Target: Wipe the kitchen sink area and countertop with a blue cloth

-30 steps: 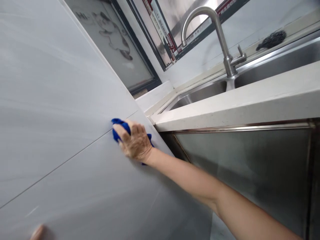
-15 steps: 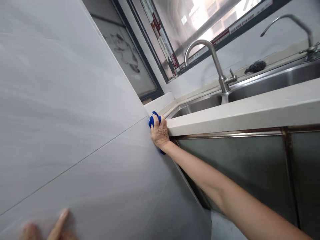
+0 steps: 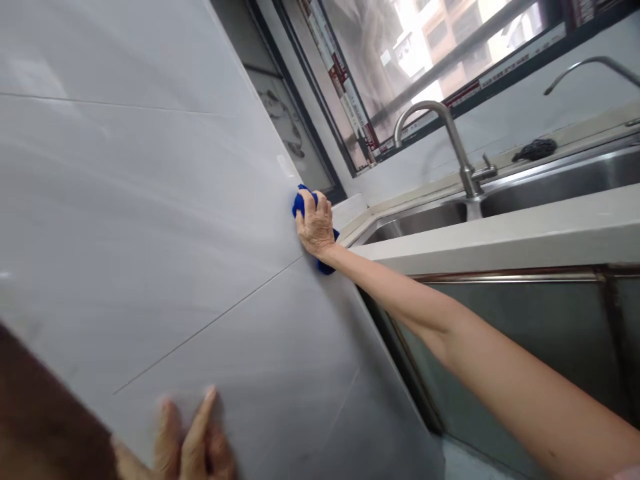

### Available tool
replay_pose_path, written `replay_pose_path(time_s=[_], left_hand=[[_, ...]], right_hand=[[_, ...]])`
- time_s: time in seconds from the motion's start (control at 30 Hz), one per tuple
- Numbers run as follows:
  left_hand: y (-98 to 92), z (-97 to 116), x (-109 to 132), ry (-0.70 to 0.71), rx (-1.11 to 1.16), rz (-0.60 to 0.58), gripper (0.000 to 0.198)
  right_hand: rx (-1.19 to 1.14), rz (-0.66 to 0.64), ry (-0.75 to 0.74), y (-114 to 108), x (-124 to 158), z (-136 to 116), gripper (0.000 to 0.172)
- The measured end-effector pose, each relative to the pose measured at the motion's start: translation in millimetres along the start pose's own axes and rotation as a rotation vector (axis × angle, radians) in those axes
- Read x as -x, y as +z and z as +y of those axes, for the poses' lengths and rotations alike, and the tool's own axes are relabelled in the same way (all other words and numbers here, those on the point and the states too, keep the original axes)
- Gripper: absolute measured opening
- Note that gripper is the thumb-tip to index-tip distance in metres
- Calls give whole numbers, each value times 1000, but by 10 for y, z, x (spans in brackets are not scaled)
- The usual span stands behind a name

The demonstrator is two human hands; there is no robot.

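Note:
My right hand [image 3: 316,225] is closed over a bunched blue cloth [image 3: 326,265] and presses it to the grey-white tiled wall [image 3: 175,220] at its far edge. Some of the cloth sticks out above my fingers and some below the wrist. A thin tile joint runs across the wall just under that hand. Low in the picture, my left hand [image 3: 187,443] rests its outstretched fingertips on the same wall, fingers apart and holding nothing. Its lower part is cut off by the frame.
Right of the wall edge stands a pale counter [image 3: 525,230] with a steel double sink [image 3: 420,223] and a curved faucet [image 3: 453,133]. A dark scouring pad [image 3: 535,150] lies behind the sink. Cabinet doors [image 3: 500,353] are below; a window [image 3: 425,60] is above. A brown edge [image 3: 45,413] shows lower left.
My right hand has slid the cloth up the wall edge, from beside the tile joint to above it. My left hand shows more and sits farther right. The view has shifted.

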State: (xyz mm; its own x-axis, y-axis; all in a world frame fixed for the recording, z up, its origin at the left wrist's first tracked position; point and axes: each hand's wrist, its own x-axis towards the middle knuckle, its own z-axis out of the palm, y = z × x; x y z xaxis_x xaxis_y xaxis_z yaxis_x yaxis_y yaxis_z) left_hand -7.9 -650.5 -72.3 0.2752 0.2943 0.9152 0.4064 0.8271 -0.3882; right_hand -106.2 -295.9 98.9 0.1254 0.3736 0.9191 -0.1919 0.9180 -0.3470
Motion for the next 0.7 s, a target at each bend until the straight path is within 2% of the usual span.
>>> replay_pose_path(time_s=[0.13,0.23,0.4,0.5,0.6,0.7], left_hand=[[-29,79,24,-83,-38,-49,83],[-42,119,12,-108,-27,-54,85],[-69,148,19,-139,54,-58,84],[-76,149,33,-172,124,-31,88],[-67,150,61,-226,188,13,94],[-58,173,111,-364,240,29,98]], right_hand=[[-34,26,47,20,-92,-386,54],[-44,28,57,-1,-98,-564,56],[-44,10,-7,-72,-111,-822,58],[-89,-1,-92,-150,-80,-1112,59],[-145,-42,-257,-285,26,-1536,61],[-180,-88,-436,-436,181,-1954,62]])
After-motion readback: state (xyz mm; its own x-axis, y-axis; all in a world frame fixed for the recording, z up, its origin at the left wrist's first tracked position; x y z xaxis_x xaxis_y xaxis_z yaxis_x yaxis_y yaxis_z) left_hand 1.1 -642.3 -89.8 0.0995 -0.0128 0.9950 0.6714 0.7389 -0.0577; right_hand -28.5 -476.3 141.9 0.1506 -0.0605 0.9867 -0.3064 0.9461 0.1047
